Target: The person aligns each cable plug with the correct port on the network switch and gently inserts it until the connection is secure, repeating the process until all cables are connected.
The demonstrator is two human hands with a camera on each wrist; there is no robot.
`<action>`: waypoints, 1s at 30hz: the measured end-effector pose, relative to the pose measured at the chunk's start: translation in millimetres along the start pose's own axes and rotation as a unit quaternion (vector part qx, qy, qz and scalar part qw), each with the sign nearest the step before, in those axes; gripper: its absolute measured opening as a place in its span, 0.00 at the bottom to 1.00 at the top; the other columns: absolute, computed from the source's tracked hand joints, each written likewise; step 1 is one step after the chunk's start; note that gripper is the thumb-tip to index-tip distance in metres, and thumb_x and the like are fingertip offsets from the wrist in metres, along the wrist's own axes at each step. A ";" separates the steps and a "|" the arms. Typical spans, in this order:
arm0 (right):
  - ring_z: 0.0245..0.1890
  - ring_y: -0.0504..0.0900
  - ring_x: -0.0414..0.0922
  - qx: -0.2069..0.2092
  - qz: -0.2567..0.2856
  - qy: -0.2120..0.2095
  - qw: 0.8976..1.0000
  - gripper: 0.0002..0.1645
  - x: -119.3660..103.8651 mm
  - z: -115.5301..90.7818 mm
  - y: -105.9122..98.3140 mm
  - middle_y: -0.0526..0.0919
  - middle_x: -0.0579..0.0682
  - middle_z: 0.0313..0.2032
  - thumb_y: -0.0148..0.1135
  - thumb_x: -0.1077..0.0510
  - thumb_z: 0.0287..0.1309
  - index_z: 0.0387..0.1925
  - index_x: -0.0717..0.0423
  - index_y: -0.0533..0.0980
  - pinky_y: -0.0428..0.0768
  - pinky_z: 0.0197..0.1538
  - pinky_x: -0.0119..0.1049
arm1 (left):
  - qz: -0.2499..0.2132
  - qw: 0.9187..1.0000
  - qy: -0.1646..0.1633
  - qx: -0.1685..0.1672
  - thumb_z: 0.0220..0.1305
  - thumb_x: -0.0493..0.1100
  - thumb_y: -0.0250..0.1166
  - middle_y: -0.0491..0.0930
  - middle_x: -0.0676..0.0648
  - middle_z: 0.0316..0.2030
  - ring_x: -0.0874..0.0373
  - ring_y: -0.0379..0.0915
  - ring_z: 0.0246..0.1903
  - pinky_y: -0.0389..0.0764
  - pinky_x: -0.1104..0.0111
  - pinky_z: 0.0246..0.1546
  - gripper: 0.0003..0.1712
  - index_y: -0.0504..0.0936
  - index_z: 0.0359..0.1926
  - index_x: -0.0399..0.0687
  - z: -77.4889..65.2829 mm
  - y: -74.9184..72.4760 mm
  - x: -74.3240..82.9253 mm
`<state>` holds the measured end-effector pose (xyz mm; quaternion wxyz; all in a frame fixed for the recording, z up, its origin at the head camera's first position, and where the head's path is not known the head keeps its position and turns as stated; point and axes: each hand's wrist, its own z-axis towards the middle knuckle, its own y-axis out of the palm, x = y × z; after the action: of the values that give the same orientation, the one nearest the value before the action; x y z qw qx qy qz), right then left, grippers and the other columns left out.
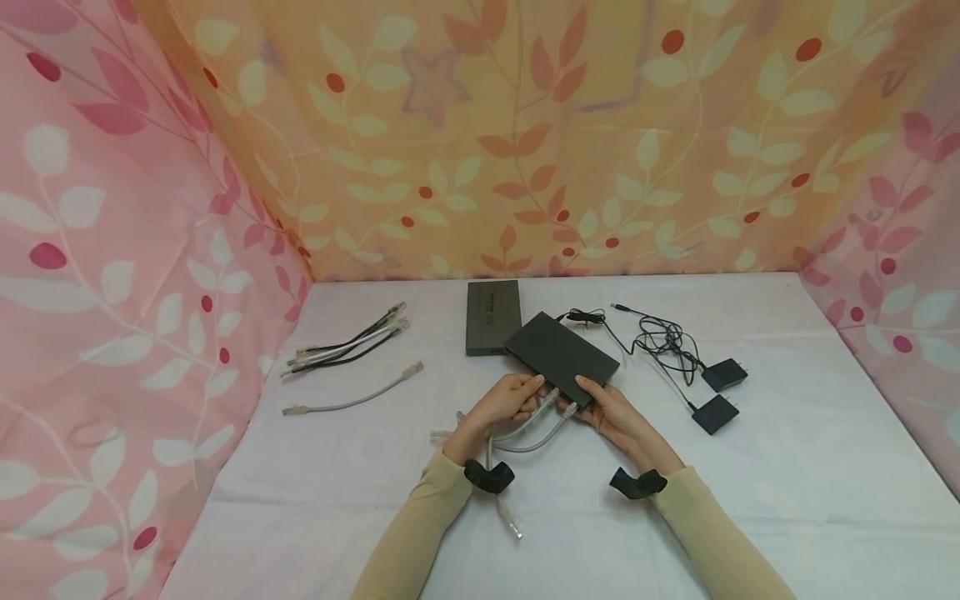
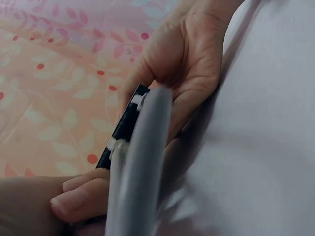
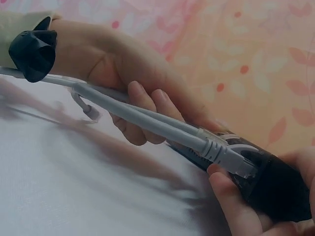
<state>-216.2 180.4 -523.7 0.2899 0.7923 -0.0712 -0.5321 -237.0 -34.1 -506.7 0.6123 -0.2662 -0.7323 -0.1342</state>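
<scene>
Black box [image 1: 562, 354]: tilted, held in both hands over the white-draped counter [image 1: 262, 500].
Left hand [image 1: 513, 398]: pinching the box's near edge.
Right hand [image 1: 611, 412]: gripping its near right corner, thumb on top.
Grey cables [image 3: 142, 118]: two, plugs at the near edge.
Second box [image 1: 492, 318]: flat, just behind.
Power adapters [image 1: 724, 375]: two, black, right side, cords tangled.
Loose cables [image 1: 360, 406]: several, left side.

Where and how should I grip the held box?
Best take the box by its short right edge, probably coming from the right, thumb on top, fingers beneath: it is thin and flat, and grey cables plug into its near long edge.
</scene>
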 end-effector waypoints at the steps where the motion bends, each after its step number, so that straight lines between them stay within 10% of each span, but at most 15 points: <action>1: 0.45 0.82 0.40 0.000 0.001 -0.001 1.000 0.32 -0.1 -0.1 -0.3 0.77 0.43 0.48 0.45 0.57 0.70 0.68 0.63 0.46 0.76 0.53 0.37 | -0.001 1.000 0.000 -0.003 0.72 0.51 0.46 0.61 0.53 0.10 0.64 0.56 0.10 0.60 0.74 0.15 0.21 0.75 0.33 0.38 -0.1 -0.4 0.3; 10: 0.45 0.82 0.41 0.003 0.022 -0.016 1.000 0.30 2.9 -0.6 -0.7 0.78 0.44 0.48 0.44 0.58 0.70 0.67 0.57 0.47 0.77 0.51 0.38 | 0.086 0.996 0.025 0.024 0.71 0.53 0.48 0.67 0.51 0.13 0.62 0.61 0.12 0.64 0.73 0.16 0.23 0.79 0.33 0.40 -1.8 -1.6 2.5; 19: 0.46 0.81 0.42 0.005 0.028 -0.019 0.999 0.37 5.1 -0.4 -0.3 0.77 0.43 0.49 0.45 0.56 0.69 0.71 0.58 0.41 0.76 0.52 0.39 | 0.230 0.970 0.050 0.060 0.70 0.57 0.47 0.69 0.52 0.18 0.63 0.62 0.17 0.64 0.71 0.20 0.24 0.79 0.33 0.44 -10.3 -13.5 6.1; 30: 0.48 0.81 0.44 -0.019 0.034 -0.028 0.999 0.38 4.6 -0.7 -2.0 0.76 0.44 0.50 0.43 0.57 0.70 0.72 0.57 0.37 0.76 0.52 0.39 | 0.264 0.954 0.031 0.138 0.69 0.52 0.52 0.79 0.45 0.27 0.60 0.70 0.24 0.71 0.69 0.26 0.17 0.81 0.39 0.45 -26.6 -46.2 13.4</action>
<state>-214.0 180.4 -528.2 0.3207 0.7682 -0.0958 -0.5457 -242.0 -83.0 -482.1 0.6792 -0.3586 -0.6277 0.1267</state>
